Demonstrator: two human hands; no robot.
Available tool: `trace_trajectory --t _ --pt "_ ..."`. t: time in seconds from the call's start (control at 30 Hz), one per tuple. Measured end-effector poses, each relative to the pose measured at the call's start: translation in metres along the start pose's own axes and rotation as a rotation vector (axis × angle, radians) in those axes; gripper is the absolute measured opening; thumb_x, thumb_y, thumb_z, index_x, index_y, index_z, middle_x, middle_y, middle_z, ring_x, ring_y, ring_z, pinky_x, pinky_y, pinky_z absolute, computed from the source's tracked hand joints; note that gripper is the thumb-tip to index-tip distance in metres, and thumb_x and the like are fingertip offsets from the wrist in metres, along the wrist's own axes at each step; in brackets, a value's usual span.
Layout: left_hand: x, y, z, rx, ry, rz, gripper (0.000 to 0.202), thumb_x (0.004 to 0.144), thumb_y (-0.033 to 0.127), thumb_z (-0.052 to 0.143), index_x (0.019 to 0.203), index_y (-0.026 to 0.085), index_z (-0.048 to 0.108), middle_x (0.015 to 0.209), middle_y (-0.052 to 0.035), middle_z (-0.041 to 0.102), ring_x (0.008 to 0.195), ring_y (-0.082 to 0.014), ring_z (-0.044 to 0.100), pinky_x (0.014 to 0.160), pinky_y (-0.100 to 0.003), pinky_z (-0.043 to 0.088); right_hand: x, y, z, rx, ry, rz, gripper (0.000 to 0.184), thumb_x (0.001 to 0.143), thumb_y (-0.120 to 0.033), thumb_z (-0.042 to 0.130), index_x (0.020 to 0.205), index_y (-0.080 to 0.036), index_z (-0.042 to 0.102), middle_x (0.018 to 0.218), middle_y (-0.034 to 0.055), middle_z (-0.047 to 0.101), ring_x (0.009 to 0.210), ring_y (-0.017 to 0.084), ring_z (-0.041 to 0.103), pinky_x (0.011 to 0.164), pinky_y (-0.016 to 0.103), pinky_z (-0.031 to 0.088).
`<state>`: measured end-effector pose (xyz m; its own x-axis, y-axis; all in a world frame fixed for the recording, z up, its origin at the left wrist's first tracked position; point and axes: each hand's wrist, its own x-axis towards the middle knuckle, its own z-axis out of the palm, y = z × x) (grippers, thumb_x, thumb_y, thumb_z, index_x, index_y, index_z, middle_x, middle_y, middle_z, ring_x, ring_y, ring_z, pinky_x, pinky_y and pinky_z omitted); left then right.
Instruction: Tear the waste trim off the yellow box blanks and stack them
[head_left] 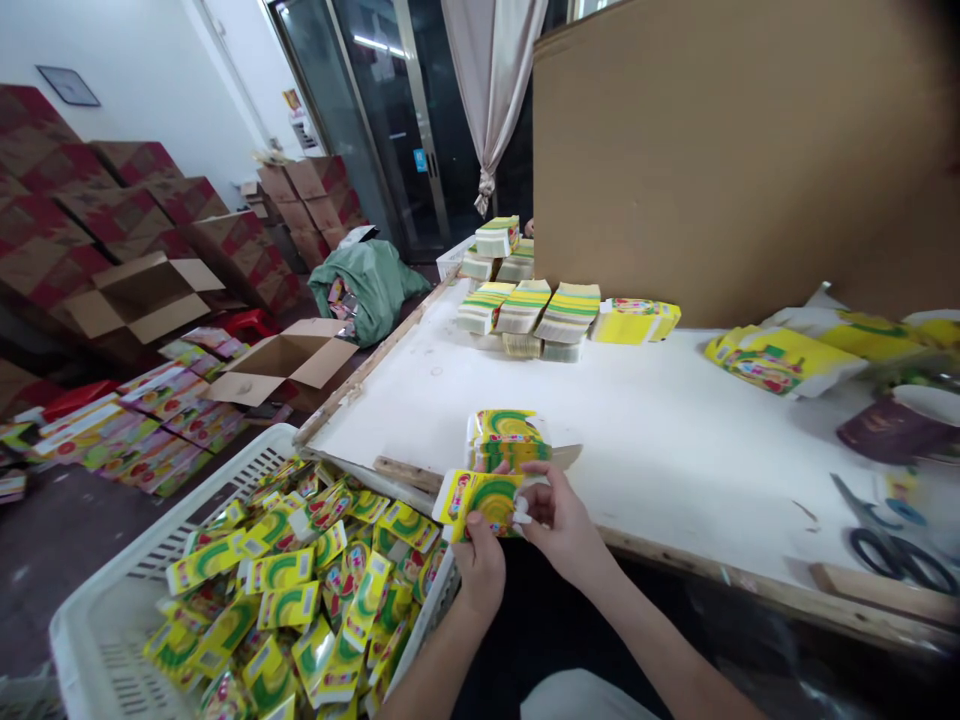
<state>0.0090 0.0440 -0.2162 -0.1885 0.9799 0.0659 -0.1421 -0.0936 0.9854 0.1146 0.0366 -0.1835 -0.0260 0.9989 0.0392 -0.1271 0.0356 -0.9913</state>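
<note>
Both my hands hold one small yellow and green carton just off the near edge of the white table. My left hand grips it from below, fingers closed. My right hand pinches its right end flap. A short stack of flat cartons of the same print lies on the table just beyond my hands.
A white plastic crate at lower left holds several folded cartons. Stacks of flat cartons sit at the table's far side, before a brown cardboard sheet. Scissors lie at the right. Open cardboard boxes stand on the floor.
</note>
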Motion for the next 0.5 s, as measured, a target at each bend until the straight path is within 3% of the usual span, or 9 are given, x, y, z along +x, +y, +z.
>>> trace_trajectory --t 0.07,0.23,0.4,0.5 --pt "-0.002 0.005 0.005 -0.116 0.051 0.003 0.039 0.078 0.046 0.046 0.101 0.016 0.057 0.092 -0.0093 0.065 0.101 -0.0229 0.054 0.085 -0.035 0.044 -0.003 -0.002 -0.001 0.105 -0.038 0.013 0.054 0.063 -0.013 0.058 0.110 -0.024 0.033 0.072 -0.0047 0.051 0.066 0.010 0.053 0.064 0.026 0.044" --pt "-0.002 0.026 0.016 -0.480 -0.035 -0.128 0.042 0.082 0.049 0.038 0.106 0.018 0.054 0.094 -0.0068 0.064 0.096 -0.0189 0.057 0.083 -0.033 0.045 -0.010 -0.002 0.002 0.147 -0.087 0.025 0.066 0.063 -0.013 0.058 0.120 -0.026 0.028 0.083 -0.0011 0.053 0.070 0.011 0.054 0.067 0.029 0.045" --pt "-0.006 0.033 0.017 -0.592 0.041 -0.215 0.041 0.077 0.050 0.045 0.103 0.021 0.055 0.088 -0.0026 0.064 0.085 -0.0150 0.060 0.076 -0.026 0.048 -0.020 -0.003 0.012 0.136 -0.113 -0.036 0.062 0.065 -0.014 0.059 0.120 -0.024 0.032 0.072 -0.0037 0.051 0.068 0.012 0.054 0.069 0.029 0.045" --pt "-0.009 0.029 0.016 -0.556 0.085 -0.229 0.044 0.074 0.055 0.046 0.098 0.020 0.056 0.081 -0.0015 0.063 0.075 -0.0137 0.061 0.067 -0.023 0.049 -0.025 -0.008 0.017 0.192 -0.215 -0.031 0.065 0.069 -0.017 0.059 0.126 -0.024 0.028 0.080 -0.0002 0.056 0.077 0.015 0.056 0.076 0.031 0.044"
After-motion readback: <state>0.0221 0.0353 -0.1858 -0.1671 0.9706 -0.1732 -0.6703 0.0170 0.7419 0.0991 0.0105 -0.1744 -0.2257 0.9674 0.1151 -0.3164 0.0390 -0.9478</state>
